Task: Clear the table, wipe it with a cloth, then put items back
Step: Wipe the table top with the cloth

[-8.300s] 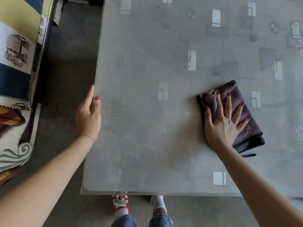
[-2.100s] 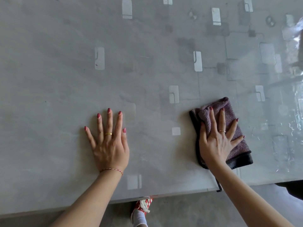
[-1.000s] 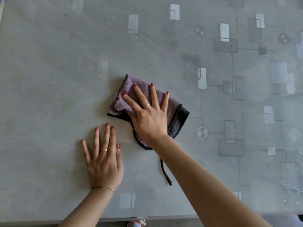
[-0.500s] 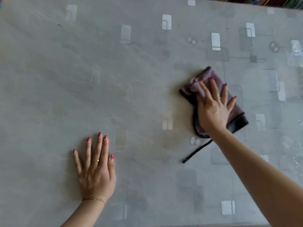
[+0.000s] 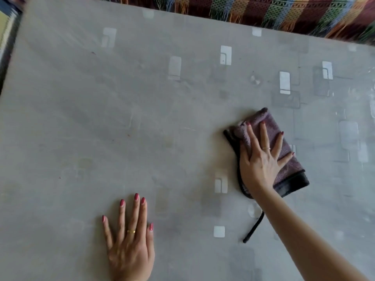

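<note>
A grey table (image 5: 105, 122) with pale rectangle patterns under a clear cover fills the view. A folded purple cloth (image 5: 288, 167) with a black edge and a dangling black loop lies on its right half. My right hand (image 5: 261, 159) presses flat on the cloth with fingers spread and straight. My left hand (image 5: 129, 242) lies flat on the bare table near the front, fingers straight, holding nothing.
A striped woven fabric with fringes (image 5: 263, 9) runs along the table's far edge. A patterned cushion or seat (image 5: 8, 19) shows at the far left corner. The cover at the right (image 5: 357, 102) shines with glare.
My right hand slid the cloth from the middle of the table out to the right. The view has shifted toward the far edge. My left hand stays flat on the table.
</note>
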